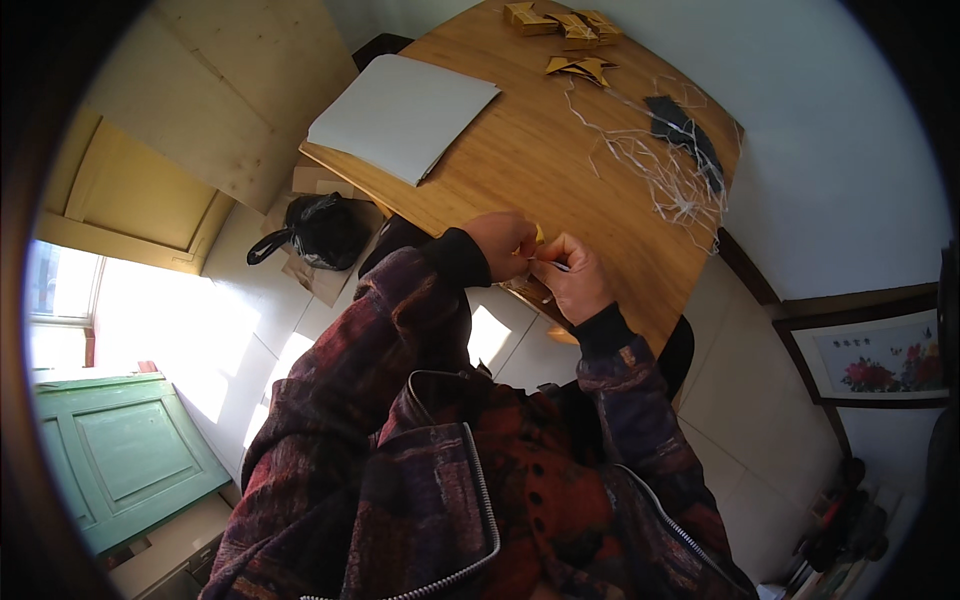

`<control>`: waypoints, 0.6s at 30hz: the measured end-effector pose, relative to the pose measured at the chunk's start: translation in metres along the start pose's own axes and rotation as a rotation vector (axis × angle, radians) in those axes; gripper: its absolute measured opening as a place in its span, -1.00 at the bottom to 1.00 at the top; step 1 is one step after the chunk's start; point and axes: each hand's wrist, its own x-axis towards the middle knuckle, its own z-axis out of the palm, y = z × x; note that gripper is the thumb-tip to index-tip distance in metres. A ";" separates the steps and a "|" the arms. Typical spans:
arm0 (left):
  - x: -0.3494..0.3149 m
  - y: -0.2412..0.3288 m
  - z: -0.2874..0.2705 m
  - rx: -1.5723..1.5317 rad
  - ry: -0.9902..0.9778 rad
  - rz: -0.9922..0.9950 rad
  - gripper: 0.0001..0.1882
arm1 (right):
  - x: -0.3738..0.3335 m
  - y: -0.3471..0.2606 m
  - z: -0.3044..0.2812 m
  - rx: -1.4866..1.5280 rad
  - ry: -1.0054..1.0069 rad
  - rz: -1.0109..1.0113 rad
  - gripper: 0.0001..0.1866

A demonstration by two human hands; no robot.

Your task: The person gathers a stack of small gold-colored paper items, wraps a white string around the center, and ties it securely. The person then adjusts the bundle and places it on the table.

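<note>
My left hand (503, 246) and my right hand (577, 281) meet at the near edge of the wooden table, fingertips pinched close together. A small yellow piece (540, 234) shows at the tips of my left fingers. Something thin and pale (560, 266) sticks out by my right thumb and fingers, too small to name. Further back on the table lies a folded yellow paper piece (583, 69), with white strings (668, 187) trailing from near it toward the right edge. A dark grey cloth strip (685, 140) lies among these strings.
A stack of white sheets (400, 115) rests at the table's (520, 140) left. Several yellow folded packets (565, 25) sit at its far end. On the floor to the left, a black plastic bag (325, 232) stands on cardboard. A framed flower picture (875, 355) is at right.
</note>
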 end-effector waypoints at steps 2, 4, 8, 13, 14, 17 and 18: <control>0.003 -0.002 0.001 0.021 -0.048 -0.065 -0.80 | -0.001 0.001 0.001 -0.023 0.023 0.005 -0.87; 0.005 -0.003 0.001 -0.013 -0.087 -0.099 -0.80 | -0.002 0.000 0.003 -0.097 0.065 -0.021 -0.86; 0.003 -0.005 -0.004 -0.151 -0.128 -0.147 -0.77 | -0.002 0.001 0.009 -0.153 0.114 -0.034 -0.86; 0.003 -0.006 -0.003 -0.168 -0.104 -0.109 -0.74 | -0.001 0.005 0.010 -0.249 0.159 -0.136 -0.84; 0.003 -0.005 -0.002 -0.158 -0.097 -0.104 -0.73 | -0.001 0.005 0.010 -0.289 0.170 -0.179 -0.84; 0.002 -0.005 0.001 -0.116 -0.058 -0.077 -0.72 | -0.001 0.006 0.010 -0.221 0.152 -0.043 -0.83; 0.002 -0.004 0.002 -0.101 -0.042 -0.065 -0.72 | -0.001 0.005 0.009 -0.210 0.136 -0.060 -0.83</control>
